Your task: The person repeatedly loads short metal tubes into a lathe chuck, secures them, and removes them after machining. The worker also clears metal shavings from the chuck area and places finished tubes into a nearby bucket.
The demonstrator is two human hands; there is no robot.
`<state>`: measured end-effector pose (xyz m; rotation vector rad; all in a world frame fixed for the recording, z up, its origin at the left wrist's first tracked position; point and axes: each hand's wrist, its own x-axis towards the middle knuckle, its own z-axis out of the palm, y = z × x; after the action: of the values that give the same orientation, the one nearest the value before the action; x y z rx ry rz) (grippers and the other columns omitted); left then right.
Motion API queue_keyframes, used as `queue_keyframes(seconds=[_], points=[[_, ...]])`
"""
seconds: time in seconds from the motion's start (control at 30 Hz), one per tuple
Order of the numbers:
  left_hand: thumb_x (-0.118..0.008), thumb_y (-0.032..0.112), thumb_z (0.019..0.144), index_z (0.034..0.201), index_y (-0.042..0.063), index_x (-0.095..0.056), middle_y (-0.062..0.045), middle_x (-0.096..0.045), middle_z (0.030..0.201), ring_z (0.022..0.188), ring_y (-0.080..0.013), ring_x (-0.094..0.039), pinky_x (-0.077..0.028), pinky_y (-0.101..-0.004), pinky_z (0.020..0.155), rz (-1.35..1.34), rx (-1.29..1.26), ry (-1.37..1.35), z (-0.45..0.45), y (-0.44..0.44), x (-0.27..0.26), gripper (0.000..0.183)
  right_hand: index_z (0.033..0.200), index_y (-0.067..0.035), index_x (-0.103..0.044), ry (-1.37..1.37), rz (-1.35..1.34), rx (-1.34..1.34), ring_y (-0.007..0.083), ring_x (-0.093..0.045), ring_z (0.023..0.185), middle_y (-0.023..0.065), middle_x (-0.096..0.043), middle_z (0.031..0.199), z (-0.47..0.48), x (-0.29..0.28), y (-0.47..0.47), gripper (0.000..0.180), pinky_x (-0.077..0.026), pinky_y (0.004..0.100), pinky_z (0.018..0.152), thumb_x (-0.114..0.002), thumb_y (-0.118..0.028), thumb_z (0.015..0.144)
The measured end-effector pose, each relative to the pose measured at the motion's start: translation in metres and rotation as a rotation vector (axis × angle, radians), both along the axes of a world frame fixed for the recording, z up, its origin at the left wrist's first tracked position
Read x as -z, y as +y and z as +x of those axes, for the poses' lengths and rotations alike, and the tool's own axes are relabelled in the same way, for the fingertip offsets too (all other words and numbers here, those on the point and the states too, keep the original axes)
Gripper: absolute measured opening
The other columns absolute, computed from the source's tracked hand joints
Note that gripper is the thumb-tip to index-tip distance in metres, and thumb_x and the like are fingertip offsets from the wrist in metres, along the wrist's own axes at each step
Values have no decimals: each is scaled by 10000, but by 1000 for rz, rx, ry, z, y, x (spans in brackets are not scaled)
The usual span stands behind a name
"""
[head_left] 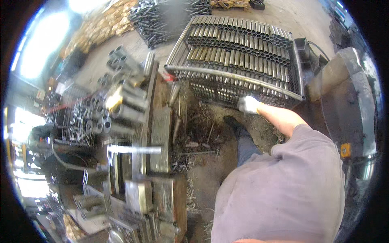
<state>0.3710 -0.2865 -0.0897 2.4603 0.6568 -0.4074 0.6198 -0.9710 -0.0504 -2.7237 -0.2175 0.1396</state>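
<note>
My right hand (249, 104), in a whitish glove with a yellowish cuff, is near the lower side of a wire-mesh cage (234, 74). The glove is blurred, and whether its fingers are closed or hold anything cannot be told. Inside the cage lie stacked rows of short metal tubes (240, 57). My left hand is out of view; only a strip of bare skin shows at the bottom edge. On the left, thick-walled metal tubes (129, 112) are piled beside a long metal rail (149, 112), with a blurred white and yellow thing (114, 100) among them.
A machine or workbench with metal blocks (138, 196) fills the lower left. A large dark metal housing (343, 100) stands at right. Another heap of metal parts (155, 24) lies beyond the cage. Metal shavings (190, 194) and a thin rod (210, 133) lie on the floor near my foot (232, 121).
</note>
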Motion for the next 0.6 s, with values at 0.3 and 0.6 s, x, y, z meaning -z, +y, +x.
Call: queue_keyframes(seconds=[0.3, 0.6], points=[[-556, 373, 1045, 1233, 24, -698, -95, -721, 1254, 1114, -250, -686, -540, -379, 956, 324, 348, 490, 211, -269, -32, 422, 1367, 34, -525, 7, 63, 954, 320, -746, 1035, 232, -740, 1105, 406, -9, -249, 784, -617, 480, 860, -787, -480, 836], [-636, 383, 1008, 1258, 35, -698, -176, -716, 1263, 1173, -357, -674, -504, -429, 1038, -176, 258, 231, 357, -443, -96, 433, 1313, 7, -627, 63, -93, 1085, 384, -696, 1130, 244, -590, 1335, 582, 83, -316, 689, -611, 510, 854, -789, -458, 832]])
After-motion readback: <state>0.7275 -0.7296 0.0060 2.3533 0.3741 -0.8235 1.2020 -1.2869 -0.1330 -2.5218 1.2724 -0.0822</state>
